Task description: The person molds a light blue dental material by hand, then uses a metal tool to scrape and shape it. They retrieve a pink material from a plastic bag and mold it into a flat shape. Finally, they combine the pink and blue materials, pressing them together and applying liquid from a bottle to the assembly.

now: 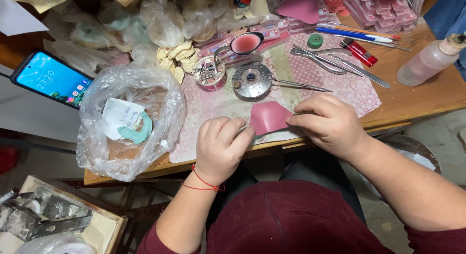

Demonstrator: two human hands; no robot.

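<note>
A pink wax sheet lies at the front edge of the wooden workbench, on a pink patterned cloth. My left hand, with a red string on its wrist, pinches the sheet's left edge. At the sheet's right edge, my right hand is closed around a thin metal tool whose tip is hidden. Just behind the sheet stands a small round metal burner.
A clear plastic bag holding a greenish dental cast and a paper slip sits left. A phone lies far left. Metal instruments, pens, a red lighter, a plastic bottle, wax boxes and bagged casts crowd the back.
</note>
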